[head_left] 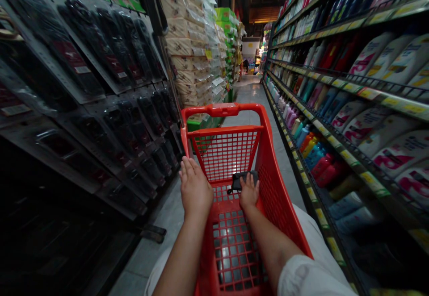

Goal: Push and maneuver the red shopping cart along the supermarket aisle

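Observation:
A red plastic shopping cart (pixel 268 162) stands in a shop aisle right in front of me. My left hand (pixel 194 186) rests on the cart's left rim, fingers together and curled over the edge. My right hand (pixel 248 192) reaches down inside the cart and grips a small dark pouch-like object (pixel 243 180) against the mesh bottom. The cart basket otherwise holds nothing I can see. Both forearms stretch forward from the bottom of the view.
On the left, racks of dark packaged goods (pixel 110 64) hang close to the cart. Shelves of bottles (pixel 368 108) line the right side. Stacked paper packs (pixel 191 41) stand ahead on the left. The tiled aisle (pixel 248 93) runs forward beyond the cart.

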The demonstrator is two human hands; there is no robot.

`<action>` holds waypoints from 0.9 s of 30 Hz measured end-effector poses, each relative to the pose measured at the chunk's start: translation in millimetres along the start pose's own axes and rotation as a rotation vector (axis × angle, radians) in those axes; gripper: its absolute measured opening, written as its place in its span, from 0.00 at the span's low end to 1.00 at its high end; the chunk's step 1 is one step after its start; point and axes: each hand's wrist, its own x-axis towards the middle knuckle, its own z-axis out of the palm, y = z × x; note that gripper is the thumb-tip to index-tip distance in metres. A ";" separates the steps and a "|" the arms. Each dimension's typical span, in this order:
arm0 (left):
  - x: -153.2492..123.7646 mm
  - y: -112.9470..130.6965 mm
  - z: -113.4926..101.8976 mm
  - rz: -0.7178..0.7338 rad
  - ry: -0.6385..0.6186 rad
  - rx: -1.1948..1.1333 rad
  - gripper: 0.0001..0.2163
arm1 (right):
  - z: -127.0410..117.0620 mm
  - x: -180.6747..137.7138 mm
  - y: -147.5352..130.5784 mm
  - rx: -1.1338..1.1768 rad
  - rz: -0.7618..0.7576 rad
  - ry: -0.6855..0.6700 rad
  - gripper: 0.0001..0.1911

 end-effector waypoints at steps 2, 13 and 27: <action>-0.2 -1.7 2.3 0.009 0.014 -0.011 0.30 | 1.9 -1.9 -17.2 0.008 0.048 -0.051 0.28; 2.8 -4.3 2.8 -0.008 0.013 -0.094 0.30 | 6.3 -13.8 -97.0 0.038 -0.527 -0.310 0.24; 8.0 -5.9 5.2 -0.085 -0.005 -0.229 0.30 | -7.5 -14.7 -70.4 -0.051 -0.595 -0.289 0.28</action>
